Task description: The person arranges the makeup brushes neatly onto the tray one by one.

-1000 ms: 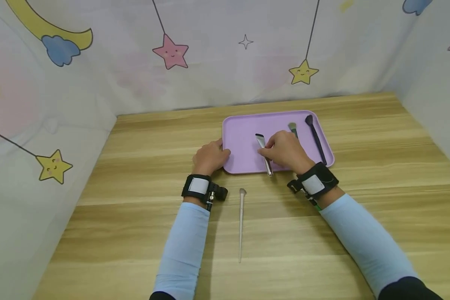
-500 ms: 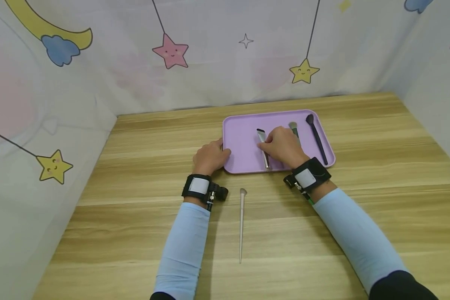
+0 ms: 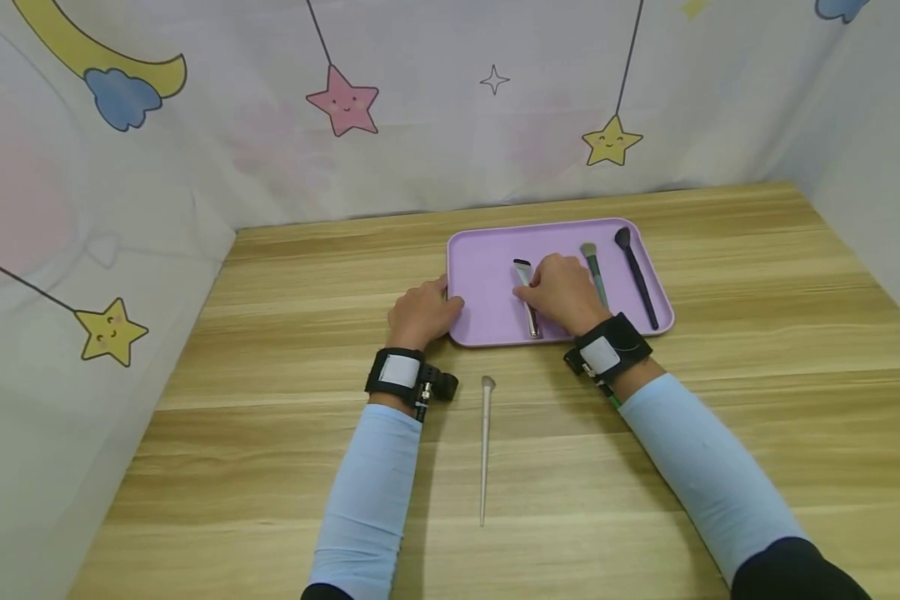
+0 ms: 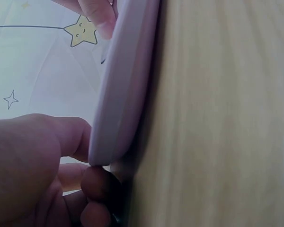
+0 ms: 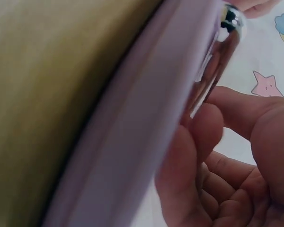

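Observation:
A purple tray [image 3: 487,325] lies on the wooden table. My right hand [image 3: 566,292] pinches a makeup brush [image 3: 523,271] with a shiny silver handle and dark flat tip, low over the tray's middle; its handle end [image 5: 231,21] shows above the near rim in the right wrist view. My left hand [image 3: 423,315] grips the tray's left edge, thumb over the rim and fingers outside and below it in the left wrist view. To the right in the tray lie a green-handled brush [image 3: 594,271] and a black brush [image 3: 636,279], both slanted.
A pale, slim makeup brush [image 3: 485,450] lies on the table [image 3: 270,500] in front of the tray, between the forearms. A white cloth backdrop [image 3: 435,167] with printed stars and a moon rises behind the table and at both sides.
My right hand and the silver brush have moved slightly farther back, bringing the handle end inside the near rim. More of the green-handled brush shows. The left hand keeps its hold on the tray.

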{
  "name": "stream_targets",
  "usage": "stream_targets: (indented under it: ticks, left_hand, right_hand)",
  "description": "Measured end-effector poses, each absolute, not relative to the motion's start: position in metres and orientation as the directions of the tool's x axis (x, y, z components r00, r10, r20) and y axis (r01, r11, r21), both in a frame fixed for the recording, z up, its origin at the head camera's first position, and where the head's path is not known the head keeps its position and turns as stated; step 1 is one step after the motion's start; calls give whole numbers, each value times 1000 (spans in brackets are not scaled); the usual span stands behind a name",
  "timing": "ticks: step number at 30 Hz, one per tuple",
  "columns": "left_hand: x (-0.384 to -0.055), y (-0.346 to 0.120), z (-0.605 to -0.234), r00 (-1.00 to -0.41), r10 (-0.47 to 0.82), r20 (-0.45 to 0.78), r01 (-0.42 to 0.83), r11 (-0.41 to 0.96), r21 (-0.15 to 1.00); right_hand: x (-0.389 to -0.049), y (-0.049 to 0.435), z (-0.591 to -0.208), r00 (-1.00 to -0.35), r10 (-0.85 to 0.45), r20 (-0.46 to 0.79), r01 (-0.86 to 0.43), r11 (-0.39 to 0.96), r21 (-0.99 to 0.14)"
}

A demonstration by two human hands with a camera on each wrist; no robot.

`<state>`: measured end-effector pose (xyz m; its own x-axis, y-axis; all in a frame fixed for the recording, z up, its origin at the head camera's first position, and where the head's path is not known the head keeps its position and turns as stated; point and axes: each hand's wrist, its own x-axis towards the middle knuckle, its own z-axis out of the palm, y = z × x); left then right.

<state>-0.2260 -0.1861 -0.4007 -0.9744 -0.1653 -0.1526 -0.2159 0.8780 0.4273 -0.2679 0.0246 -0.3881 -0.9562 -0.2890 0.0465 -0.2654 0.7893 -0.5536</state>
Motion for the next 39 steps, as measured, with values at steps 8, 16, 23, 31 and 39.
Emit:
stream_targets:
  ticks: [8,16,23,31,39]
  left_hand:
    - [-225,-184,-400,-975,-161,-157,-213,880,424]
    - [-227,-184,-400,-975,-159,-158,-213,879,428]
    - [-229,-186,-400,-974,-160,-158,-213,885,414]
    - [-229,-186,-400,-973,-161,-165,-216,884,415]
    - [-226,-186,-400,-973,-158,-170,-217,881,421]
  right_hand:
    - [-263,24,-388,-954,-294,55,-273,781,-562]
    - [-262,31,-382,-946,-317,70,-301,775,-556]
    - [-253,32,-369,-943,-332,0,-273,778,-566]
    - [-243,37,-365,-929,-370,-18,-301,783,-544]
    - [-235,39,-360,-926,-377,-31,-301,785,-541]
